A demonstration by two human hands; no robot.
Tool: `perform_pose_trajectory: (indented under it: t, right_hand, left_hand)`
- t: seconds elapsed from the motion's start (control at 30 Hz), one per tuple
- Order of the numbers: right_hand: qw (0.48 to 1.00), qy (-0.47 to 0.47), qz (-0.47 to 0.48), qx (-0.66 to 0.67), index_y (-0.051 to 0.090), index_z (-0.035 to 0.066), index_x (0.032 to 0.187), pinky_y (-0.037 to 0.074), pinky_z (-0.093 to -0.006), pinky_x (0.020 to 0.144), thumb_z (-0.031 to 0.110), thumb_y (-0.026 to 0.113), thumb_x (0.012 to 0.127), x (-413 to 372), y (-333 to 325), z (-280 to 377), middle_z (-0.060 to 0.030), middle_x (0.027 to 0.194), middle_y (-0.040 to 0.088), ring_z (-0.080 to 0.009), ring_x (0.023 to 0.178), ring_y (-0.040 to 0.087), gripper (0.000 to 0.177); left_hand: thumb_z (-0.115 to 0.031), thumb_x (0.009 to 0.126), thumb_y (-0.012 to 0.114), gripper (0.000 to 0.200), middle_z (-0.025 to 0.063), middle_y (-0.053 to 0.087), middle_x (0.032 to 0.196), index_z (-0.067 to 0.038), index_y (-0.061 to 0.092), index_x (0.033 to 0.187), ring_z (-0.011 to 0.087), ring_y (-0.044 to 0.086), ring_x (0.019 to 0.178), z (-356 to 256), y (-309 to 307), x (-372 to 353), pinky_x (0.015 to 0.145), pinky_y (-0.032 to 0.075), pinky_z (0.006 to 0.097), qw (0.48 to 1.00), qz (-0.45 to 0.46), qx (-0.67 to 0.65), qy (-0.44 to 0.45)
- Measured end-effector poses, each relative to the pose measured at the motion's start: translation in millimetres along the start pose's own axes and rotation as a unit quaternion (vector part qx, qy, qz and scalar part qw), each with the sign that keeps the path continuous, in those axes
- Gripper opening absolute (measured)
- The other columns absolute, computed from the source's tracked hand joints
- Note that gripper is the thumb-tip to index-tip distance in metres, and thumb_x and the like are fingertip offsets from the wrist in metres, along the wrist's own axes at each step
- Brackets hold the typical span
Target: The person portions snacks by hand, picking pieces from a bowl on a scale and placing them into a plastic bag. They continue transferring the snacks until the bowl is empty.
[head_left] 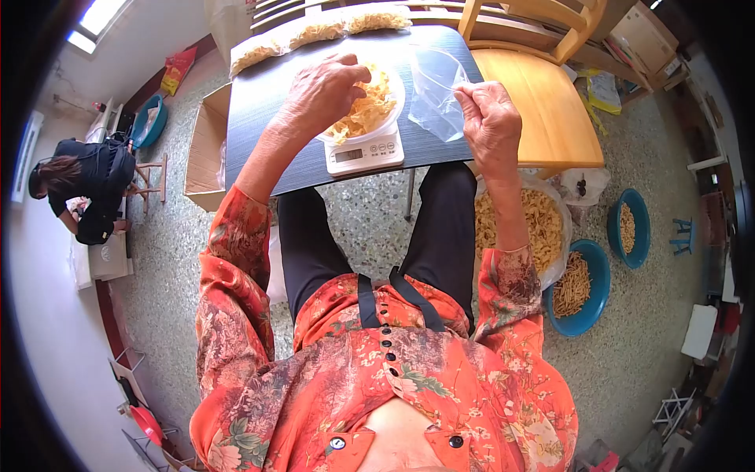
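A white kitchen scale (364, 156) stands near the front edge of the dark table (267, 102). On it rests a bowl heaped with yellowish dried flakes (370, 110). My left hand (324, 90) is over the bowl's left side, its fingers bent in at the flakes; whatever they may hold is hidden. Right of the bowl, my right hand (489, 118) pinches the edge of a clear plastic bag (434, 93), which lies partly on the table. Filled clear bags of flakes (316, 30) line the table's far edge.
A wooden chair (539, 102) adjoins the table's right side. Below it sits a large bag of flakes (543, 228), near two blue basins (598, 287) with sticks and pieces. An open cardboard box (206, 149) is at the left. A person in dark clothes (94, 177) sits farther left.
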State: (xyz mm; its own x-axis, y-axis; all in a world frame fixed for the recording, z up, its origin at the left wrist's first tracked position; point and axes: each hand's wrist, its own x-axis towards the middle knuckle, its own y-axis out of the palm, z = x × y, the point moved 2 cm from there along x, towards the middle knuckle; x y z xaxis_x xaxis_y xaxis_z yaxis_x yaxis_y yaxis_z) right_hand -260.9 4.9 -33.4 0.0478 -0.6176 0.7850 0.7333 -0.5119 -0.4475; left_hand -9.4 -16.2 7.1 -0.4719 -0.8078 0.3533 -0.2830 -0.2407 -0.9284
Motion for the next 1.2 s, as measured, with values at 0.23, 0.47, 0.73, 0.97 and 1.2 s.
perform_pose_trajectory:
  t: [0.23, 0.47, 0.73, 0.97, 1.2]
  right_hand:
    - [0.999, 0.011, 0.033, -0.005, 0.073, 0.003, 0.092, 0.054, -0.036, 0.068, 0.011, 0.076, 0.084, -3.2, -0.8, -6.3, -0.0111, 0.084, 0.067, -0.0279, 0.074, 0.066, 0.012]
    - [0.999, -0.03, 0.039, -0.01, 0.073, 0.005, 0.093, 0.054, -0.0381, 0.066, 0.015, 0.075, 0.086, 8.8, 1.9, 0.6, -0.0109, 0.085, 0.066, -0.0303, 0.073, 0.066, 0.012]
    - [0.989, -0.057, 0.13, 0.047, 0.073, 0.004, 0.097, 0.055, -0.038, 0.068, 0.009, 0.073, 0.085, 14.2, -12.1, -1.3, -0.0127, 0.088, 0.065, -0.0293, 0.079, 0.066, 0.013]
    - [0.988, -0.067, 0.133, 0.046, 0.072, 0.001, 0.095, 0.055, -0.0356, 0.07, -0.001, 0.071, 0.083, 18.4, -30.7, 4.8, -0.0123, 0.092, 0.066, -0.0273, 0.08, 0.067, 0.012]
    - [0.984, -0.114, 0.122, 0.059, 0.07, 0.001, 0.095, 0.056, -0.0349, 0.067, 0.003, 0.073, 0.084, 13.8, -20.1, -8.9, -0.0128, 0.091, 0.067, -0.0285, 0.076, 0.067, 0.012]
  left_hand:
    - [-0.016, 0.085, 0.072, 0.015, 0.0077, 0.066, 0.101, -0.01, 0.072, 0.098, 0.0285, 0.067, 0.096, 2.0, 1.8, -3.5, 0.082, 0.054, 0.0414, 0.999, 0.023, 0.002, -0.023]
    - [-0.012, 0.084, 0.075, 0.028, 0.0058, 0.066, 0.118, -0.01, 0.07, 0.112, 0.0251, 0.069, 0.092, -22.9, -8.1, 12.7, 0.079, 0.056, 0.0375, 0.984, -0.111, -0.13, 0.057]
    - [-0.007, 0.09, 0.064, 0.005, 0.0097, 0.068, 0.095, -0.003, 0.064, 0.086, 0.0316, 0.068, 0.088, -40.7, 27.7, 43.6, 0.075, 0.052, 0.0425, 0.976, -0.06, -0.167, 0.124]
    - [-0.007, 0.091, 0.063, 0.008, 0.01, 0.065, 0.091, -0.003, 0.063, 0.084, 0.0311, 0.067, 0.085, -49.0, 18.6, 42.4, 0.073, 0.051, 0.0421, 0.98, -0.035, -0.158, 0.112]
    - [-0.007, 0.089, 0.067, 0.007, 0.0101, 0.063, 0.087, -0.004, 0.064, 0.083, 0.0307, 0.065, 0.085, -51.1, 15.9, 44.4, 0.074, 0.051, 0.0418, 0.978, -0.022, -0.164, 0.126]
